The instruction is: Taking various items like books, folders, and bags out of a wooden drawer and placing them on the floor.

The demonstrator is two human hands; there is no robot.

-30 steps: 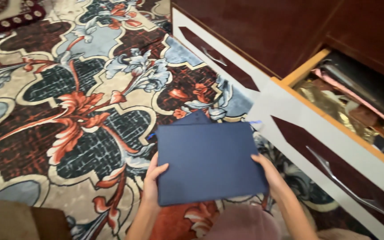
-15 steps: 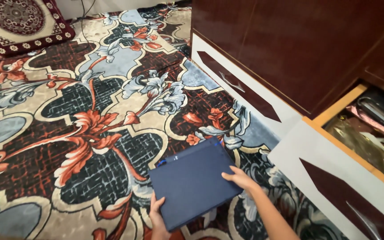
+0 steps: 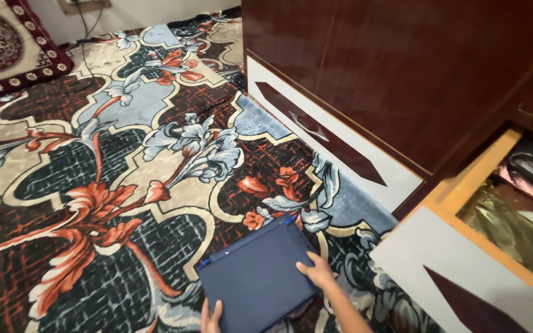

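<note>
While the blue folder lies on the carpet, both hands press on it, left hand near, right hand spread flat

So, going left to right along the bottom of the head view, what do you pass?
Patterned floral carpet → left hand → flat dark blue folder → right hand → open wooden drawer with white front.
</note>
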